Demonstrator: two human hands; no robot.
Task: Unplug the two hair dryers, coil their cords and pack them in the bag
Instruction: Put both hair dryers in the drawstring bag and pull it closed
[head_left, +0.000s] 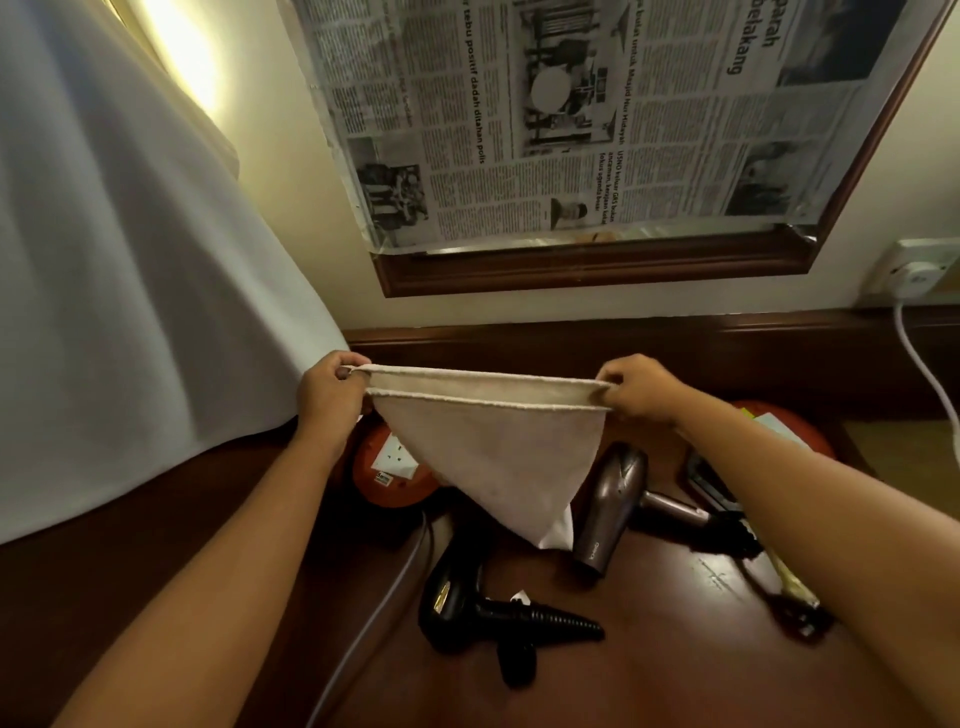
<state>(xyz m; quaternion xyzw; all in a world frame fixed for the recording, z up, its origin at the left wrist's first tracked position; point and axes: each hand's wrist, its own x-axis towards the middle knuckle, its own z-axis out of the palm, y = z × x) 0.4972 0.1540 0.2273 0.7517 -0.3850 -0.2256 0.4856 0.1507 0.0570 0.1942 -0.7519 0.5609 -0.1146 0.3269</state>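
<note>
1. Bag (498, 457): soft, light cloth, limp, held up in the air over the wooden table (675, 649). Your left hand (330, 395) pinches the left end of its top hem and your right hand (641, 389) pinches the right end, fingers curled on the fabric. It sags to a point below, so it won't stand open by itself. Keep one hand on the rim to hold the mouth open while loading.
2. Brown hair dryer (613, 506): lies on the table under the bag's right side, barrel pointing toward you, handle out to the right. Hard plastic, probably moderately heavy and a bit slick. Take it by the handle.
3. Black hair dryer (467, 603): lies nearer you, just left of the brown one, apart from it. Rigid shell with a ribbed cord sleeve (561, 621) at the handle end. Grip the handle, not the sleeve.
4. Cords: dark, thin, flexible; I can't tell if they're coiled or where the plugs are. White cable (922, 364) runs up to the wall socket (914, 270); can't tell what it belongs to.
</note>
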